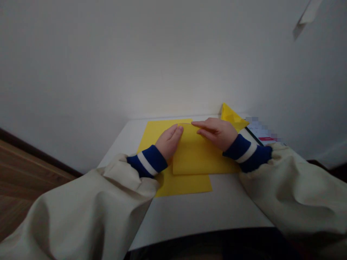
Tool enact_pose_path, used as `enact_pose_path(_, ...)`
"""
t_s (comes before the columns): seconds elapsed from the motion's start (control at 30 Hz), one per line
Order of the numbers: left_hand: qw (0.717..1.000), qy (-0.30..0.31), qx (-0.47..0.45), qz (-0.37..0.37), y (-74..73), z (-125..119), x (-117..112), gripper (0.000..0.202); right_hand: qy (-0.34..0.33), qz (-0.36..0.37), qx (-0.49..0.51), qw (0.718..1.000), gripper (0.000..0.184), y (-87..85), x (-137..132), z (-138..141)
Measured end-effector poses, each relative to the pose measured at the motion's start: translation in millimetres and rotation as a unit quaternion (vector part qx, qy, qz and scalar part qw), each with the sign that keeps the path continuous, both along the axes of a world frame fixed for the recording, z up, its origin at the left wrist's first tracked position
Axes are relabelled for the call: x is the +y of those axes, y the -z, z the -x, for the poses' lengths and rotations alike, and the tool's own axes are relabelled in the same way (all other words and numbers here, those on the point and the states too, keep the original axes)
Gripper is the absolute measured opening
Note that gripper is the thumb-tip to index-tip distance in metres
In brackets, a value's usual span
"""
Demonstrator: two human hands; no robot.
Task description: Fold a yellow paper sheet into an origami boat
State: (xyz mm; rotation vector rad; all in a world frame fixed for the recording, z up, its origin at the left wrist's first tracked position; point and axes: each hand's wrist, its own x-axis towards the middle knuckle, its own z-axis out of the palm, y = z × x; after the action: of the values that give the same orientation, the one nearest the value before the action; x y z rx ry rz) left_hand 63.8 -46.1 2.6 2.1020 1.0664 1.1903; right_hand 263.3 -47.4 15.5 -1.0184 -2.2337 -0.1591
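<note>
In the middle of the view a folded yellow sheet of paper [200, 155] lies tilted over another flat yellow sheet [184, 186]. My left hand [168, 141] is closed at the upper left corner of the folded sheet, its thumb on the front. Along the top edge, my right hand [217, 133] reaches in with the index finger stretched out and touching the edge. Its thumb lies lower on the paper, a little apart from that finger. The right hand's other fingers are mostly hidden.
Behind my right hand stands a folded yellow paper piece [231, 117] with a pointed top. A dark-edged flat object with a printed face [261, 133] lies at the right. The white table [208, 213] meets a pale wall [168, 65]. Wooden furniture [29, 180] is at the left.
</note>
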Motion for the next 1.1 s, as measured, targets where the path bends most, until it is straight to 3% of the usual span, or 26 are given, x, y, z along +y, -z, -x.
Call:
enact_pose_path(0.17, 0.994, -0.04, 0.101, -0.022, -2.1, 1.3, -0.3, 0.027, -0.01, -0.012, -0.006, 1.0, 0.031, 0.7, -0.8, 0.5)
enact_pose_path(0.37, 0.998, 0.031, 0.059, -0.017, 1.6, 1.7, 1.6, 0.028, -0.026, -0.013, -0.005, 1.0, 0.032, -0.2, -3.4, 1.0)
enact_pose_path(0.57, 0.995, 0.059, 0.072, -0.048, -0.6, 0.0, 2.8, 0.029, -0.065, -0.021, -0.003, 0.998, 0.033, 0.7, -2.4, 2.7)
enact_pose_path(0.67, 0.995, 0.03, 0.082, -0.05, -2.1, 0.4, 2.9, 0.029, -0.064, -0.015, -0.007, 0.998, 0.033, 0.9, -1.4, 3.5)
enact_pose_path(0.83, 0.998, -0.041, 0.024, -0.043, 0.3, 4.9, 5.7, 0.028, -0.023, -0.006, -0.006, 1.0, 0.033, 1.5, 3.3, -2.0)
enact_pose_path(1.1, 0.995, -0.077, -0.047, -0.035, 10.2, 15.2, 15.2, 0.026, 0.044, 0.053, 0.059, 0.996, 0.03, 8.5, 12.3, -23.6)
